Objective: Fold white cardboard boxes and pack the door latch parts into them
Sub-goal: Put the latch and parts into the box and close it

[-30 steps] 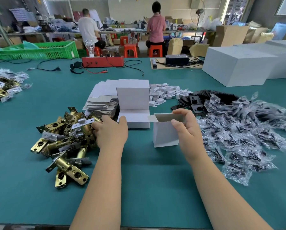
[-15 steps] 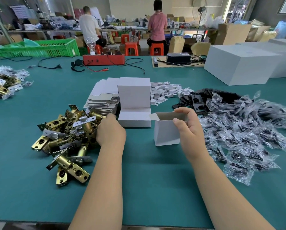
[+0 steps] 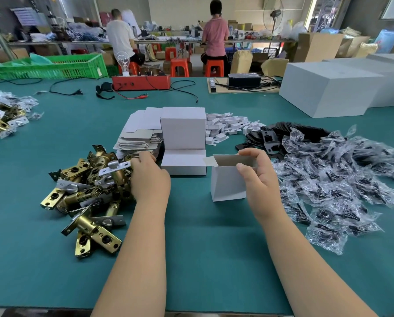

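A small folded white box [image 3: 228, 184] stands upright on the green table with its top open. My right hand [image 3: 259, 179] holds it at the right rim, thumb on the front wall and fingers over the top edge. My left hand [image 3: 149, 179] reaches into the pile of brass door latches [image 3: 86, 193] on the left and grips a latch [image 3: 119, 172] with a silver faceplate. A stack of flat white box blanks [image 3: 138, 138] lies behind the pile.
Closed white boxes [image 3: 183, 143] stand behind the open one. Small white clips [image 3: 228, 126], black strike plates [image 3: 269, 140] and a heap of clear bags with black screws [image 3: 342, 179] fill the right. Large white cartons [image 3: 328, 92] sit far right; two people work at the back.
My left hand has closed on a latch at the pile's edge and raised it slightly. My right hand and the open box have stayed in place.
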The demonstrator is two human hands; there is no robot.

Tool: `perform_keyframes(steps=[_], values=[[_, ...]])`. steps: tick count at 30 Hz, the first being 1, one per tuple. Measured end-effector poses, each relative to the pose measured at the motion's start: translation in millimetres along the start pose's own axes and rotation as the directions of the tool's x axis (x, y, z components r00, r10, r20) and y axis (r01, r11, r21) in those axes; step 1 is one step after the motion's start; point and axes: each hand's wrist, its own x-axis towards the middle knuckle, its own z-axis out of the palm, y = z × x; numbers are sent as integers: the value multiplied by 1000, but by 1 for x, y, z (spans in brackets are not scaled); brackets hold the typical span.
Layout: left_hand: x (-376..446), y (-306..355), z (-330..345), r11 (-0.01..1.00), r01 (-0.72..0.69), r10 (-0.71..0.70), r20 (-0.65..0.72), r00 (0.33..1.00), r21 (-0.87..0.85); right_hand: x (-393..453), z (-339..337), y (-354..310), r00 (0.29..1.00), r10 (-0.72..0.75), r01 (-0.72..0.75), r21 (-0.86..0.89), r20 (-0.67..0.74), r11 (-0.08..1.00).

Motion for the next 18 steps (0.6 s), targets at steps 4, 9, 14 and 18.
perform_keyframes(steps=[4,9,14,18], values=[[2,0,-2,985,-6,-11,-97,995,-175,0,0,1,1000,3,-3,1,2,1000],[-6,12,-3,922,-106,13,-244,970,-371,0,-1,1,1000,8,-8,-2,-4,1000],[-11,17,-6,889,-144,1,-313,950,-434,0,-2,1,1000,6,-6,-17,-11,1000],[-14,21,-6,889,-224,103,-301,948,-400,0,-1,0,1000,7,-7,-22,-12,1000]])
